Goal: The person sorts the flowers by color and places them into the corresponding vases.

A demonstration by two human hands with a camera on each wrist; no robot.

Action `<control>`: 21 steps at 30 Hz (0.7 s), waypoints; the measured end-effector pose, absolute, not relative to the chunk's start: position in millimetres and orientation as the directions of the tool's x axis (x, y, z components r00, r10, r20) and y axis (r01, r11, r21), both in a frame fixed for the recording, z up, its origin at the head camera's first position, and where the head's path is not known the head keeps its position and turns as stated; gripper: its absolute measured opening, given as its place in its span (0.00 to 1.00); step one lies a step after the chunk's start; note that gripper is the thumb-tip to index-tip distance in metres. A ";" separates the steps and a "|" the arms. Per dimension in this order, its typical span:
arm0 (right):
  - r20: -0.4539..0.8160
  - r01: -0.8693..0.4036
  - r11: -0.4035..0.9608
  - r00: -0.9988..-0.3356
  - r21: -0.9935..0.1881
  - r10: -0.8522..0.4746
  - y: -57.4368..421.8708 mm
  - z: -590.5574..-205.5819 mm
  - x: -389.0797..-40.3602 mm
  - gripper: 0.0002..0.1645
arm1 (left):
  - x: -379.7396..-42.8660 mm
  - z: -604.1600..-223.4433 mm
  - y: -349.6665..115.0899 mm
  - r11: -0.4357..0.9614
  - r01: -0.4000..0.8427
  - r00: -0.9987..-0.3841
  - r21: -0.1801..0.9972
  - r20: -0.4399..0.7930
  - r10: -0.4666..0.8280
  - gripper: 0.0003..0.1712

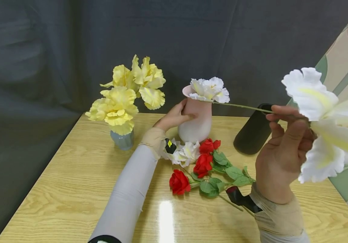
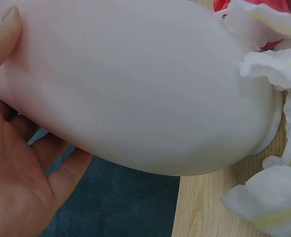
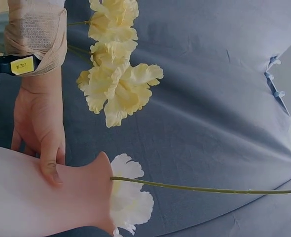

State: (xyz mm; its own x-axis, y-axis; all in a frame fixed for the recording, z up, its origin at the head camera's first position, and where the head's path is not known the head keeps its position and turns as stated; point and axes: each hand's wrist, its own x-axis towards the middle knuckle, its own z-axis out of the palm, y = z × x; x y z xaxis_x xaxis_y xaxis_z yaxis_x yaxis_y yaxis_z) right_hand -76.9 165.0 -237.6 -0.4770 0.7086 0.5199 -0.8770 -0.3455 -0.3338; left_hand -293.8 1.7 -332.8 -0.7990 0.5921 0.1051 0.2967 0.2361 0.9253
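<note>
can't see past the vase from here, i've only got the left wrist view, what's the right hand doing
Observer: The right hand is pinching a green stem, right beside a large white bloom.
Operator: ok and the vase mouth is out of my picture, is there a flower at it
Observer: Yes, a white flower head shows at the mouth of the pale vase in the head view.
Operator: what else stands on the table, out past the left hand
Observer: A small blue-grey vase with yellow flowers, to the left of the pale one in the head view.
</note>
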 end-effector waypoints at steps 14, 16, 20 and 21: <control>0.543 -0.844 -0.199 -0.482 -0.498 0.687 163.5 -249.7 -88.1 0.16 | -293.4 -332.0 -0.1 0.227 0.303 -0.798 0.925 0.116 0.591 0.49; 0.568 -0.810 -0.104 -0.490 -0.577 0.661 163.9 -254.7 -93.5 0.16 | -293.0 -332.2 0.2 0.230 0.297 -0.799 0.927 0.110 0.591 0.49; 0.609 -0.758 0.003 -0.522 -0.652 0.597 164.8 -258.1 -106.1 0.17 | -292.7 -333.0 0.0 0.230 0.291 -0.801 0.929 0.105 0.589 0.49; 0.613 -0.749 0.007 -0.538 -0.663 0.579 165.0 -257.7 -109.3 0.16 | -292.7 -333.2 0.1 0.229 0.293 -0.801 0.928 0.107 0.589 0.49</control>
State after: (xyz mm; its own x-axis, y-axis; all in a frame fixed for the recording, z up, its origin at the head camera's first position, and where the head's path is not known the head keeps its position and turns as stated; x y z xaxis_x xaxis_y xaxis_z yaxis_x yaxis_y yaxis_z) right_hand -109.3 165.0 -257.7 -0.5377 0.5791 0.6128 -0.7486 0.0065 -0.6630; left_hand -292.7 0.1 -333.2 -0.8008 0.5893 0.1072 0.2931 0.2294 0.9282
